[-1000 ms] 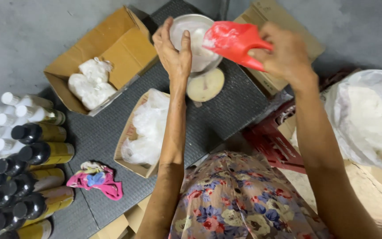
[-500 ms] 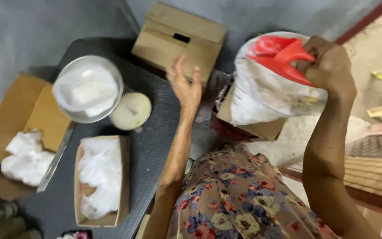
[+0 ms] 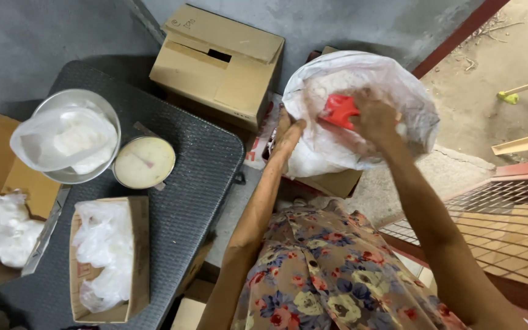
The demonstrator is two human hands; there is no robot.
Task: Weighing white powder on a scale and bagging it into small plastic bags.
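My right hand [image 3: 374,119] is inside a big white plastic sack [image 3: 392,85] and is closed on a red scoop [image 3: 339,111]. My left hand [image 3: 289,131] rests against the sack's near left edge, fingers together; whether it grips the plastic is unclear. The sack sits on a cardboard box to the right of the dark table [image 3: 197,159]. On the table stand a round metal bowl [image 3: 53,104] lined with a clear bag of white powder and, beside it, a small round dial scale [image 3: 145,162].
A closed cardboard box [image 3: 221,58] stands behind the table. An open carton [image 3: 139,244] stuffed with plastic bags lies on the table's front. Another box with filled white bags [image 3: 1,229] sits at the left. A tiled step with a red edge [image 3: 508,214] is at the right.
The view swung right. My right hand went from holding the red scoop above the sack to reaching down into it. My left hand moved from mid-air onto the sack's edge.
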